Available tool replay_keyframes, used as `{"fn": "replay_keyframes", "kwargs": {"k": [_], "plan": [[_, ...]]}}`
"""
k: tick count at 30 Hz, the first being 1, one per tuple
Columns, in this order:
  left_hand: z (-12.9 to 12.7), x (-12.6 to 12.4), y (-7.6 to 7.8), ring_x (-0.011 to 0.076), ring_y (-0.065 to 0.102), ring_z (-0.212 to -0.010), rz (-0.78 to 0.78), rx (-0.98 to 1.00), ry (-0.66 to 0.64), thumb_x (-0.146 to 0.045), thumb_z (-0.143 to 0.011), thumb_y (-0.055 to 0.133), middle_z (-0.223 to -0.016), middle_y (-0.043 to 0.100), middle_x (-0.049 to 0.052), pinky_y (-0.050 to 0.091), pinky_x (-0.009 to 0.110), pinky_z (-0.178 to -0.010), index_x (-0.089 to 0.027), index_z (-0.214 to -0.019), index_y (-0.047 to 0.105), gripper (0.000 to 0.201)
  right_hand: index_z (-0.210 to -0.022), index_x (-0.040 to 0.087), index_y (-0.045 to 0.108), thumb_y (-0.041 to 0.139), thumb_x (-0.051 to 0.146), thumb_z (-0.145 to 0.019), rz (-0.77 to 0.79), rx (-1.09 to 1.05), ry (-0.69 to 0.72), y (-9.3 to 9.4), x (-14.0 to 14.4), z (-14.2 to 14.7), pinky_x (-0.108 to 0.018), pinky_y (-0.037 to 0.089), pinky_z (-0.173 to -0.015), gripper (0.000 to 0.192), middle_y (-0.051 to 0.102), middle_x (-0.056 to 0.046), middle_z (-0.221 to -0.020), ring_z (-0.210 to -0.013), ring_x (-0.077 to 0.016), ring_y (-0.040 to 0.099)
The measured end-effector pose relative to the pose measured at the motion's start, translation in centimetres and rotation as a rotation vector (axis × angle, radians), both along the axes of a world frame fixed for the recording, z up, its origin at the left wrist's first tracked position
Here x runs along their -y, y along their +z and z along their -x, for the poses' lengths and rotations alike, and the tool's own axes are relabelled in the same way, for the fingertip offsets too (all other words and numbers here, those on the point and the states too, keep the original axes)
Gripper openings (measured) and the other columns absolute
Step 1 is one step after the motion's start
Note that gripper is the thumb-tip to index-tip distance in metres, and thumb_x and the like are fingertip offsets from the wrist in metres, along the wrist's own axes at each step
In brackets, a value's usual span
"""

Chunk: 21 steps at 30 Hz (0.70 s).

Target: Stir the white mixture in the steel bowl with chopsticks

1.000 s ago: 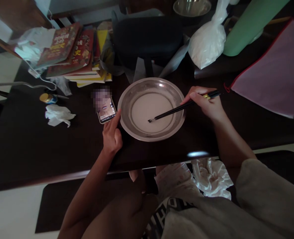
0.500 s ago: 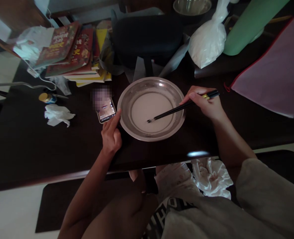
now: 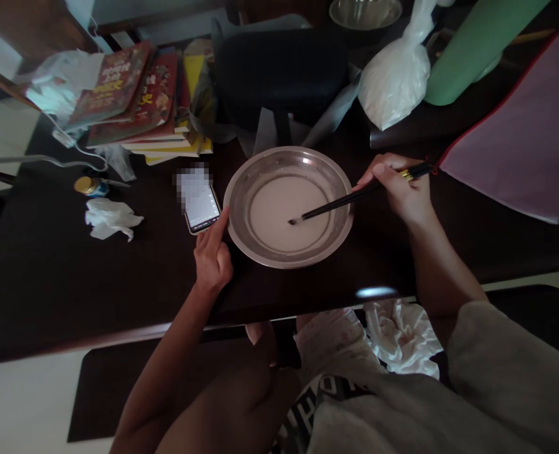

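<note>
A metal basin [image 3: 241,243] with milky white liquid [image 3: 279,202] in it stands on the dark table before me. My right hand [image 3: 404,186], at the basin's right rim, is closed round a pair of black chopsticks [image 3: 340,203] with gold bands. Their tips dip into the liquid near its middle. On the left, my left hand [image 3: 213,255] lies with fingers stretched out, the index finger touching the basin's rim. Just beyond those fingers is a phone [image 3: 202,205] with a lit screen, partly blurred out.
Crumpled tissue [image 3: 111,219] and a gold-lidded jar [image 3: 91,186] lie to the left. Stacked books [image 3: 151,107] stand behind them. At the back right are a tied white plastic bag [image 3: 392,88], a green cylinder [image 3: 472,57] and a pink cloth [image 3: 520,139] with red edging.
My right hand has shifted right and slightly away from me, drawing the chopsticks' tips to the right through the liquid. The phone screen has turned brighter. My left hand stays at the rim.
</note>
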<state>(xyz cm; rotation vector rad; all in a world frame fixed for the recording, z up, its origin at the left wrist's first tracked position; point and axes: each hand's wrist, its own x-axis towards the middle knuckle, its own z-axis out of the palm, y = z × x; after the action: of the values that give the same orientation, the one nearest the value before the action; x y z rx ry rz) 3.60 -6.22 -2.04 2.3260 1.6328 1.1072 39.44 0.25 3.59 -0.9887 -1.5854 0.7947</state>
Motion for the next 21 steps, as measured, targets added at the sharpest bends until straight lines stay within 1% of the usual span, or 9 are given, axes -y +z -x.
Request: {"fn": "replay_keyframes", "kwargs": {"k": [2, 5, 8, 10, 12, 13, 16, 19, 21], "plan": [[-0.01, 0.00, 0.03, 0.0249, 0.067, -0.119, -0.005, 0.008, -0.012, -0.041, -0.104, 0.023, -0.144, 0.063, 0.010, 0.052, 0.039, -0.096, -0.018, -0.153, 0.048, 0.060, -0.074, 0.028, 0.077, 0.063, 0.051, -0.092, 0.028, -0.006, 0.047, -0.04, 0.04, 0.12, -0.034, 0.053, -0.063, 0.032, 0.071, 0.000, -0.067, -0.064, -0.0163, 0.067], [-0.04, -0.04, 0.11, 0.0244, 0.067, -0.119, -0.020, 0.016, -0.033, -0.041, -0.105, 0.023, -0.146, 0.061, 0.009, 0.052, 0.039, -0.095, -0.020, -0.154, 0.046, 0.058, -0.076, 0.029, 0.078, 0.064, 0.048, -0.093, 0.047, 0.067, 0.106, 0.11, 0.15, 0.37, -0.035, 0.054, -0.066, 0.029, 0.074, -0.001, -0.074, -0.071, -0.0175, 0.069], [-0.07, -0.08, 0.19, 0.0251, 0.066, -0.121, -0.038, 0.011, -0.044, -0.040, -0.106, 0.022, -0.145, 0.062, 0.010, 0.051, 0.039, -0.095, -0.019, -0.154, 0.047, 0.058, -0.075, 0.029, 0.078, 0.063, 0.048, -0.093, 0.007, 0.082, 0.030, 0.22, 0.05, 0.21, -0.036, 0.056, -0.070, 0.030, 0.074, -0.002, -0.075, -0.074, -0.0182, 0.070], [-0.06, -0.10, 0.20, 0.0258, 0.065, -0.123, -0.041, 0.004, -0.044, -0.040, -0.106, 0.021, -0.145, 0.062, 0.011, 0.051, 0.040, -0.095, -0.018, -0.153, 0.047, 0.059, -0.074, 0.028, 0.077, 0.063, 0.050, -0.093, 0.004, 0.036, -0.019, 0.14, -0.06, 0.01, -0.036, 0.056, -0.068, 0.031, 0.072, -0.001, -0.071, -0.070, -0.0181, 0.069], [-0.03, -0.12, 0.15, 0.0257, 0.066, -0.121, -0.046, 0.001, -0.048, -0.039, -0.106, 0.022, -0.143, 0.063, 0.011, 0.051, 0.039, -0.095, -0.018, -0.154, 0.046, 0.058, -0.073, 0.028, 0.076, 0.063, 0.052, -0.092, 0.030, -0.012, -0.004, 0.01, -0.07, -0.01, -0.035, 0.054, -0.064, 0.033, 0.070, -0.001, -0.067, -0.065, -0.0172, 0.068], [0.00, -0.14, 0.11, 0.0255, 0.067, -0.119, -0.050, 0.001, -0.052, -0.038, -0.105, 0.024, -0.143, 0.063, 0.011, 0.051, 0.039, -0.094, -0.018, -0.154, 0.046, 0.057, -0.073, 0.028, 0.076, 0.064, 0.052, -0.092, 0.048, -0.016, 0.032, -0.04, -0.03, 0.06, -0.034, 0.054, -0.062, 0.033, 0.070, -0.001, -0.067, -0.064, -0.0168, 0.068], [0.10, -0.20, -0.03, 0.0248, 0.068, -0.116, -0.071, 0.006, -0.063, -0.033, -0.104, 0.029, -0.141, 0.065, 0.010, 0.051, 0.037, -0.093, -0.019, -0.153, 0.047, 0.055, -0.075, 0.027, 0.077, 0.063, 0.050, -0.092, 0.059, 0.047, 0.109, -0.01, 0.12, 0.32, -0.033, 0.055, -0.064, 0.033, 0.074, -0.002, -0.072, -0.068, -0.0164, 0.068], [0.14, -0.22, -0.10, 0.0245, 0.068, -0.116, -0.077, 0.006, -0.056, -0.029, -0.101, 0.032, -0.138, 0.067, 0.010, 0.051, 0.036, -0.094, -0.018, -0.151, 0.050, 0.054, -0.078, 0.028, 0.079, 0.063, 0.047, -0.094, 0.005, 0.072, 0.064, 0.03, 0.04, 0.14, -0.034, 0.055, -0.068, 0.029, 0.074, -0.002, -0.075, -0.073, -0.0170, 0.070], [0.15, -0.21, -0.10, 0.0241, 0.068, -0.117, -0.075, -0.004, -0.048, -0.026, -0.100, 0.033, -0.140, 0.066, 0.010, 0.051, 0.036, -0.095, -0.018, -0.151, 0.051, 0.054, -0.077, 0.028, 0.078, 0.062, 0.047, -0.094, -0.012, 0.043, 0.018, -0.05, -0.09, -0.10, -0.034, 0.054, -0.068, 0.030, 0.073, -0.001, -0.072, -0.071, -0.0167, 0.069]]}}
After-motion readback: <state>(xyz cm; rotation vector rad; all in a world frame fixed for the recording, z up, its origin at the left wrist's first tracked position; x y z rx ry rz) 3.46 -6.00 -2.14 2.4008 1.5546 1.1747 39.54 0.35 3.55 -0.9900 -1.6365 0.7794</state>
